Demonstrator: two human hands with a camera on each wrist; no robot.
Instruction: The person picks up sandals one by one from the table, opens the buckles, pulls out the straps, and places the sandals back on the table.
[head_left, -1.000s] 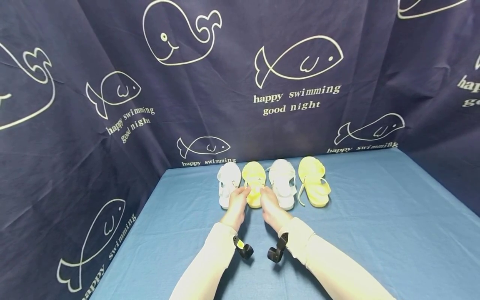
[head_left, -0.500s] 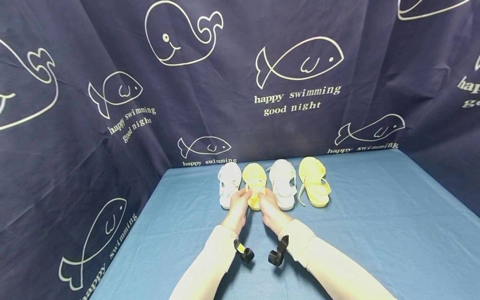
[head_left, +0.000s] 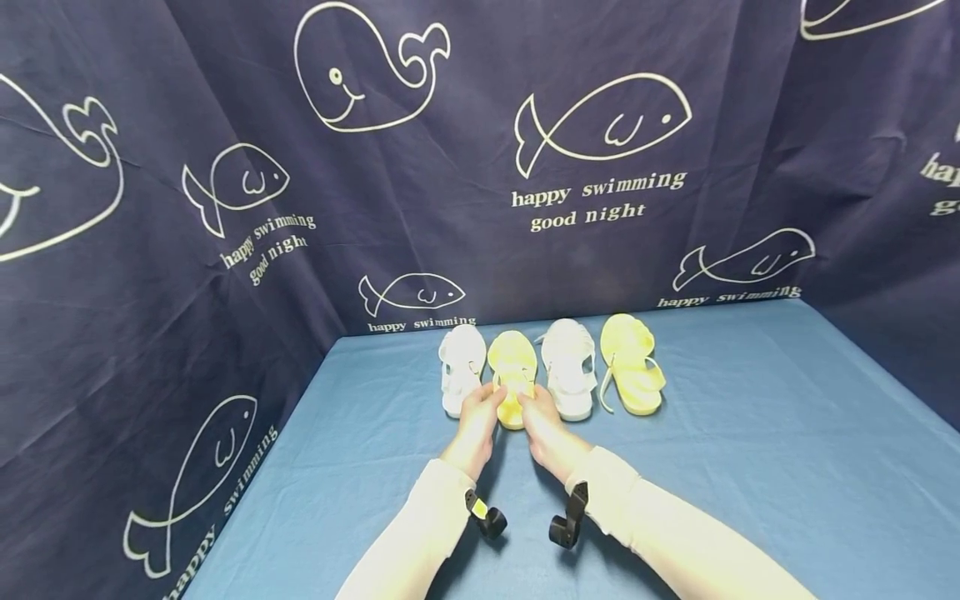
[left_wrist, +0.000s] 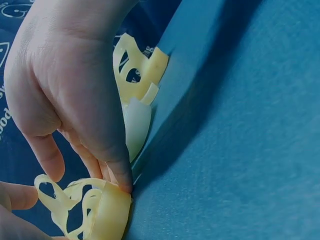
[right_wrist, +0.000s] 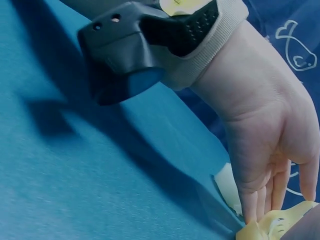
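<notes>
Two yellow and two white sandals stand in a row with their toes toward the back. My left hand holds the left side of the inner yellow sandal, thumb at the strap and fingers along the sole's edge. On its opposite side, my right hand grips the same sandal near the heel. In the left wrist view the yellow sandal sits low at the cloth, between both hands' fingers. Only part of this yellow sandal shows at the bottom of the right wrist view.
One white sandal stands just left of the held one, another white sandal just right. Farther right is the other yellow sandal, its strap splayed out. Blue cloth covers the table, and a dark printed curtain rises behind.
Both hands have drawn the inner yellow sandal slightly toward me, so it now sits a little nearer than the others in the row. The other sandals stay put.
</notes>
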